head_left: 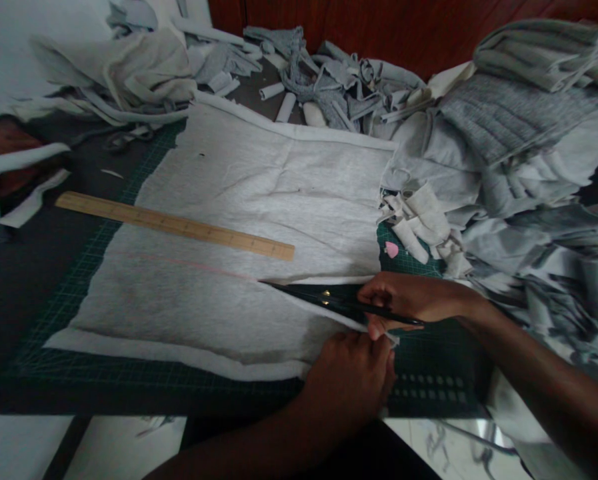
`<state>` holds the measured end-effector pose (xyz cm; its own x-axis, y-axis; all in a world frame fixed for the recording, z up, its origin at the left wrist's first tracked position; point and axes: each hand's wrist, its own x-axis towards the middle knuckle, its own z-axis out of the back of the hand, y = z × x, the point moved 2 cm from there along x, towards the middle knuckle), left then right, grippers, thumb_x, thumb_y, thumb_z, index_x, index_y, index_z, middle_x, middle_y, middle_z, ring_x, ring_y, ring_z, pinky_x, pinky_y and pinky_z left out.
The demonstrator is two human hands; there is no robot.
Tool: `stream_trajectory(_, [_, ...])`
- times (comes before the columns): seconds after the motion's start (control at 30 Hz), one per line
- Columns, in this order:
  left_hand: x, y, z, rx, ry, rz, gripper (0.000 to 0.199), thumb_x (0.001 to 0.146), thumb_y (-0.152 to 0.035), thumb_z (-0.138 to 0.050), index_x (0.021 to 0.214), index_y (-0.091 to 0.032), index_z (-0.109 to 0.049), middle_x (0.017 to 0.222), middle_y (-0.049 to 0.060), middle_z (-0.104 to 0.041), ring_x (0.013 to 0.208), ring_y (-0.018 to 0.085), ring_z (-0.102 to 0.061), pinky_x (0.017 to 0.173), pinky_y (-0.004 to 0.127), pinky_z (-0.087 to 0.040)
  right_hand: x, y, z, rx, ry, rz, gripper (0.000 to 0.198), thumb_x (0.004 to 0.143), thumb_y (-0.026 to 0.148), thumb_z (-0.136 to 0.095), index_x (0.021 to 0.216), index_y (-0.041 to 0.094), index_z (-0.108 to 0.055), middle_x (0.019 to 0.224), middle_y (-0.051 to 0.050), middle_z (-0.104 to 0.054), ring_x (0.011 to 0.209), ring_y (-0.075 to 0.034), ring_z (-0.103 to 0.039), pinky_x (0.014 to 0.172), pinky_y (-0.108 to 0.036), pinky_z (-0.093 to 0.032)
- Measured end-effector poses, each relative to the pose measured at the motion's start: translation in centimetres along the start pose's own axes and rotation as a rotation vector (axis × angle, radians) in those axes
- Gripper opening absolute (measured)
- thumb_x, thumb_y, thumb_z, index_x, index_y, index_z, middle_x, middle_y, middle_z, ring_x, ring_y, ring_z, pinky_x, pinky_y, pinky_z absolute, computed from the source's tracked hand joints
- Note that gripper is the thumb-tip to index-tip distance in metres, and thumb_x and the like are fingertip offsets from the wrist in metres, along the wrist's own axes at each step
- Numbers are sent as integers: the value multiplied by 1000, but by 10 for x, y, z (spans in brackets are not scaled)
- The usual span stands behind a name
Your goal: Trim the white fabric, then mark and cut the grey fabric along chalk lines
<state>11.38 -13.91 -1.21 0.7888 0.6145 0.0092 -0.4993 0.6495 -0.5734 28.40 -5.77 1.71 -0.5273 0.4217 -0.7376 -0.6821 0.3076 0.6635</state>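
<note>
Light grey fabric (219, 180) lies spread over a green cutting mat (43, 333). My right hand (403, 297) is closed round the handles of black scissors (323, 297), whose tip sits at a faint red line on the cloth. Behind the blades the fabric is parted in a slit that runs to its right edge. My left hand (351, 367) is closed on the near flap of the fabric, just below the scissors. A wooden ruler (179, 225) rests on the cloth, beyond the red line.
Rolled and crumpled grey scraps (323, 87) line the back of the table. Folded grey knit cloth (523, 110) is heaped at the right. A pink chalk piece (391, 249) lies on the mat near small offcuts (423, 223). Dark red cloth (9, 143) is at the left.
</note>
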Motion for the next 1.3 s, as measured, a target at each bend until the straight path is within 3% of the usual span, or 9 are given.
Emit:
stream_trajectory(0.37, [1,0,-1,26,-6,-3,10,104,-23,-53,99,-19,-60,83,4,-73,72,23,-74,67,34,-61,1,3,-3,-29,-40,28,56,77,69,-82,72,19,-57,59,7,-52,49,-8,-43,44,-22,-27])
stream_trajectory(0.7, [0,0,-3,43,-11,-7,14,105,-23,-51,98,-18,-61,83,5,-73,74,24,-74,68,38,-63,3,-11,-5,6,-63,-3,48,76,57,-86,73,20,-56,62,7,-51,54,-9,-44,49,-22,-28])
stream_trajectory(0.93, [0,0,-2,27,21,-2,17,107,-26,-51,115,-15,-62,92,7,-77,81,25,-77,72,38,-65,-1,7,-2,-144,-79,-14,44,71,51,-87,72,19,-58,68,6,-50,65,-10,-43,57,-25,-29])
stream_trajectory(1.07, [0,-1,-2,20,32,-5,15,106,-25,-52,109,-16,-63,89,6,-76,79,24,-76,73,37,-64,0,15,-3,-139,-51,-57,43,71,52,-86,75,19,-60,69,5,-53,65,-10,-44,56,-25,-29])
stream_trajectory(1.3, [-2,-1,-1,62,1,-16,13,104,-25,-53,96,-18,-61,82,5,-72,70,23,-72,65,34,-60,8,16,-4,-150,-52,-14,39,76,48,-81,71,19,-56,66,6,-47,63,-9,-40,54,-25,-28])
